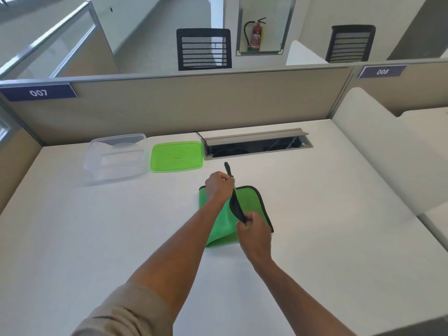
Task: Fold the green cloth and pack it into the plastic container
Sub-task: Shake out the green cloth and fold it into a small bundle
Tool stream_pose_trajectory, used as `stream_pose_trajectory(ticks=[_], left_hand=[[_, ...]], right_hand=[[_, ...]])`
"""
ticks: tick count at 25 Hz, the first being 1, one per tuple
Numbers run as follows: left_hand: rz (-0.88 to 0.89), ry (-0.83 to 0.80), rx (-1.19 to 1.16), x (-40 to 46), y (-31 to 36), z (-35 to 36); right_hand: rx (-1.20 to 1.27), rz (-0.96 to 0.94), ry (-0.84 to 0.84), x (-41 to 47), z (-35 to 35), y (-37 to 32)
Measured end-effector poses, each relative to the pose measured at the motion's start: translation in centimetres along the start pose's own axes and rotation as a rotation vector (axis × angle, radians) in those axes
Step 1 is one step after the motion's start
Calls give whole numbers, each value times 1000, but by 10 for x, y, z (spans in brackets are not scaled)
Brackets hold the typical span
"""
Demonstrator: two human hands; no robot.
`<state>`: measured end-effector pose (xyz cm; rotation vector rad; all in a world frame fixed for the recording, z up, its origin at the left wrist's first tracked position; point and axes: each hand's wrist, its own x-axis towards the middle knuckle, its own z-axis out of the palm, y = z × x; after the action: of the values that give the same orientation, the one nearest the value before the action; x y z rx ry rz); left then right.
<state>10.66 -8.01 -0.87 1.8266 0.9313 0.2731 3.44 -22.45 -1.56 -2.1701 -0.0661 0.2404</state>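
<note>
Plain white desk (pixel 72 238) with beige cubicle dividers (pixel 181 105) round it. The far divider has two dark number plates: 007 (pixel 38 92) on the left, 008 (pixel 382 72) way over on the right. Set into the far right part of the desk there's a cable hatch (pixel 257 144) with its grey flap up, cables showing inside. Past the divider, two black mesh chairs (pixel 204 49) (pixel 350 43), and between them a red fire extinguisher (pixel 256 35) in a wall recess.
</note>
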Motion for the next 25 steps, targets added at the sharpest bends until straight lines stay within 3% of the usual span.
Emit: stream_pose_trajectory(ticks=[10, 16, 18, 22, 25], left_hand=[[-72, -24, 31, -13, 9, 77], [-220, -363, -177, -26, 6, 86], [-108, -351, -184, -35, 1, 78], [369, -93, 208, -58, -35, 46], [564, -86, 528, -72, -86, 17]], right_hand=[[-6, 100, -28, 38, -44, 54], [-180, 28, 45, 47, -54, 78], [-201, -120, -6, 49, -54, 78], [-469, -500, -254, 53, -47, 83], [-652, -657, -352, 60, -42, 93]])
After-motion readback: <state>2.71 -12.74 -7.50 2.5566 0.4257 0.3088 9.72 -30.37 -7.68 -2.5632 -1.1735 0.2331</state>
